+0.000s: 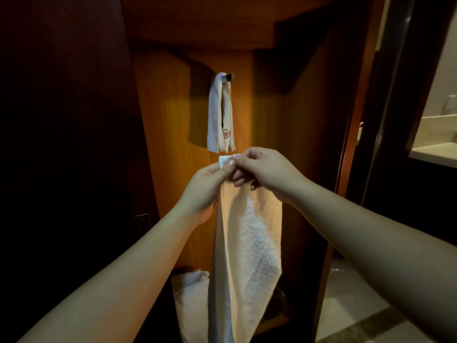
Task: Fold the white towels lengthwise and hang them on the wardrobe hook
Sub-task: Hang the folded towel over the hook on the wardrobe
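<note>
Left hand [206, 188]: thumb and fingers pinch the top corner of the white towel [247, 248]
Right hand [265, 169]: fingertips pinch the same top edge, touching the left
Towel: hangs lengthwise from both hands, in front of the wardrobe [168, 120]
Above: another folded towel [220, 115] draped on the hook [229, 77]
Wardrobe floor: a crumpled towel [190, 290]

Dim warm light on wardrobe back [173, 120]; dark left side, edges bowed, slight softness.

We face a warm-lit wooden wardrobe interior [272, 144] with a dark door [61, 120] at left. At right we see pale tiled floor [351, 300] and a light countertop [435, 151].
</note>
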Demonstrator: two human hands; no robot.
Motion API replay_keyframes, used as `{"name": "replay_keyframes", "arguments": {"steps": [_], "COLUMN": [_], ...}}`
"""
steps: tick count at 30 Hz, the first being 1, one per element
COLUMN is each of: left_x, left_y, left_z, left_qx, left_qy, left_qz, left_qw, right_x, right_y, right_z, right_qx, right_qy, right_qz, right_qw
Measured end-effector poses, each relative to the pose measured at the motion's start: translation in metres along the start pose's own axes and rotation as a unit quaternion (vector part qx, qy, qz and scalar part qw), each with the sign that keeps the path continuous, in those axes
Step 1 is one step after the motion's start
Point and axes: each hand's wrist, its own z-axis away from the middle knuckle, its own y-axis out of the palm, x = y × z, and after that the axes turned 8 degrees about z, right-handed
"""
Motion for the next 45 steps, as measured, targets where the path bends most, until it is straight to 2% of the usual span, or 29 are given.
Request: {"name": "replay_keyframes", "arguments": {"steps": [4, 8, 11, 14, 17, 19, 21, 23, 25, 28, 30, 32, 36, 39, 42, 43, 45], "left_x": [0.001, -0.004, -0.003, 0.003, 0.010, 0.019, 0.031, 0.038, 0.039, 0.039, 0.040, 0.038, 0.029, 0.026, 0.026, 0.027, 0.029], "left_y": [-0.007, -0.021, -0.038, -0.055, -0.063, -0.065, -0.066, -0.065, -0.060, -0.048, -0.040, -0.035, -0.026, -0.021, -0.018, -0.017, -0.015], "left_z": [0.000, 0.001, 0.002, 0.003, 0.007, 0.011, 0.014, 0.017, 0.019, 0.021, 0.022, 0.022, 0.022, 0.021, 0.022, 0.023, 0.025], "left_qx": [-0.007, -0.012, -0.005, -0.006, -0.037, -0.058, -0.073, -0.070, -0.067, -0.069, -0.062, -0.056, -0.040, -0.040, -0.030, -0.025, -0.019], "left_qy": [0.012, 0.010, -0.001, -0.014, -0.011, -0.021, -0.037, -0.033, -0.019, -0.005, 0.008, 0.022, 0.036, 0.031, 0.025, 0.021, 0.014], "left_qz": [0.012, -0.009, -0.040, -0.075, -0.050, -0.057, -0.081, -0.076, -0.058, -0.033, -0.046, -0.046, -0.021, -0.015, -0.009, -0.006, -0.003], "left_qw": [1.000, 1.000, 0.999, 0.997, 0.998, 0.996, 0.993, 0.994, 0.996, 0.997, 0.997, 0.997, 0.998, 0.999, 0.999, 0.999, 1.000], "right_x": [-0.005, -0.035, -0.056, -0.059, -0.060, -0.068, -0.082, -0.089, -0.090, -0.096, -0.098, -0.099, -0.098, -0.100, -0.101, -0.102, -0.107], "right_y": [-0.016, -0.038, -0.048, -0.058, -0.058, -0.046, -0.034, -0.031, -0.031, -0.025, -0.019, -0.017, -0.025, -0.033, -0.040, -0.043, -0.046], "right_z": [-0.006, -0.004, 0.003, 0.003, 0.009, 0.017, 0.025, 0.028, 0.027, 0.028, 0.029, 0.030, 0.032, 0.034, 0.036, 0.037, 0.041], "right_qx": [0.083, 0.216, 0.211, 0.128, -0.005, -0.051, -0.062, -0.113, -0.160, -0.224, -0.284, -0.325, -0.338, -0.331, -0.305, -0.289, -0.229], "right_qy": [0.050, 0.145, 0.156, 0.100, 0.036, 0.020, 0.013, -0.010, -0.025, 0.001, 0.018, -0.003, -0.094, -0.106, -0.059, -0.026, 0.047], "right_qz": [0.132, 0.284, 0.375, 0.431, 0.343, 0.293, 0.324, 0.320, 0.273, 0.190, 0.131, 0.114, 0.155, 0.174, 0.176, 0.153, 0.038], "right_qw": [0.987, 0.923, 0.889, 0.888, 0.939, 0.955, 0.944, 0.940, 0.948, 0.956, 0.950, 0.939, 0.924, 0.921, 0.934, 0.945, 0.972]}}
